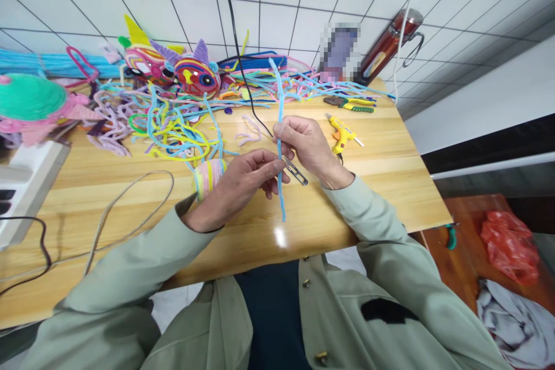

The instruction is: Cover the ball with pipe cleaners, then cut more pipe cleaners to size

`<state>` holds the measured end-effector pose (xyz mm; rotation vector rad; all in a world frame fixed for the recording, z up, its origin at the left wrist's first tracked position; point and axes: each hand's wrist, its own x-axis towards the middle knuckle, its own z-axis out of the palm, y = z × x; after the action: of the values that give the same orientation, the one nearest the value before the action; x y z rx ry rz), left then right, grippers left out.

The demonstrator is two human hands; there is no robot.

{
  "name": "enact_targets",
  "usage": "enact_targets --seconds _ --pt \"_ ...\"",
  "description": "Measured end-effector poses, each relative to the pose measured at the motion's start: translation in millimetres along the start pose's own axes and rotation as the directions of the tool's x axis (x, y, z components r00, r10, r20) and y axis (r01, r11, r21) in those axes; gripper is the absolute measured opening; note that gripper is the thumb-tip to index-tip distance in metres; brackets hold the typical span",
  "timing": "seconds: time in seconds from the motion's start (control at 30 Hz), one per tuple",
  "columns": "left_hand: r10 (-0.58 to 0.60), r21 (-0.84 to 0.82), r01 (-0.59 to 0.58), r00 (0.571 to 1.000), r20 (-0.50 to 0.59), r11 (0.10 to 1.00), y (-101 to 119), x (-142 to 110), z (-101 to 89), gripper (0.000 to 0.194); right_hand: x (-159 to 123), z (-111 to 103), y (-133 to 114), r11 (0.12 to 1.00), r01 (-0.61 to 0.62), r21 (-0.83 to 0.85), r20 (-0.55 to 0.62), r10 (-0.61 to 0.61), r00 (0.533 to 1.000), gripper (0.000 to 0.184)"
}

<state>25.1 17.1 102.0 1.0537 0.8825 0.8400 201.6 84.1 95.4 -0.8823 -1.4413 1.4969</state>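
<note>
A long light-blue pipe cleaner (281,104) stands nearly upright over the wooden table (381,185). My right hand (309,147) pinches it near its middle and also has small thread snips (295,172) under its palm. My left hand (243,185) is closed, its fingertips meeting the same pipe cleaner just below the right hand. A small coiled piece of pastel yellow and pink pipe cleaner (208,176) rests beside my left wrist.
A tangle of coloured pipe cleaners (173,121) and colourful craft figures (197,75) fill the table's far side. A yellow glue gun (342,134), pliers (349,104), a black cable (243,81), a grey cable (130,208) and a white power strip (26,179) lie around.
</note>
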Motion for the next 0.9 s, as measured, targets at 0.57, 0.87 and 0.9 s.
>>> enact_targets --seconds 0.57,0.87,0.9 --pt "0.200 0.002 -0.207 0.942 -0.268 0.978 18 -3 -11.5 0.043 -10 1 -12 0.978 0.091 -0.186 0.333 -0.025 0.943 0.056" --pt "0.245 0.202 -0.201 0.944 -0.221 0.958 26 4 -29.1 0.036 -17 6 -13 0.969 0.020 -0.246 0.410 0.085 0.908 0.042" --pt "0.244 0.213 -0.198 0.945 -0.216 0.957 27 4 -30.0 0.035 -16 5 -14 0.976 -0.007 -0.217 0.411 0.098 0.907 0.042"
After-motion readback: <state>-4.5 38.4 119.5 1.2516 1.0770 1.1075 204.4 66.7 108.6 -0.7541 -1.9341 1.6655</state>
